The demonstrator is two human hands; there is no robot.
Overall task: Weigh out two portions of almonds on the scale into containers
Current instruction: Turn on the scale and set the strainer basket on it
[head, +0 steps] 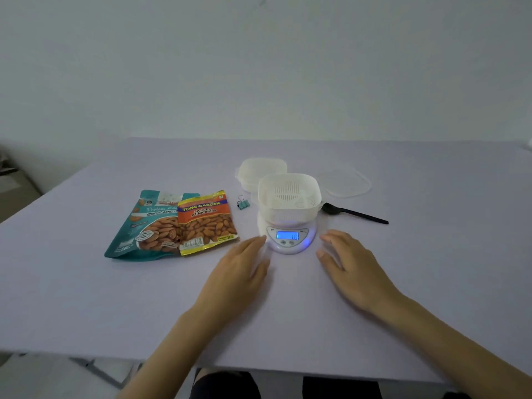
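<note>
A small white digital scale [288, 239] with a lit blue display sits at the table's middle. On it stands an empty white slotted container [289, 197]. A second white container [260, 171] sits behind it to the left. Two almond bags lie at the left: a teal one [144, 226] and an orange-yellow one [205, 223] overlapping it. My left hand [239, 275] rests flat on the table just left of the scale, fingers apart, holding nothing. My right hand [351, 266] lies flat just right of the scale, also holding nothing.
A clear lid [345, 180] lies behind the scale to the right. A black plastic spoon [354, 213] lies right of the container. A small teal binder clip [242, 202] sits between the bags and the scale. The table [86, 298] has a pale lilac cover.
</note>
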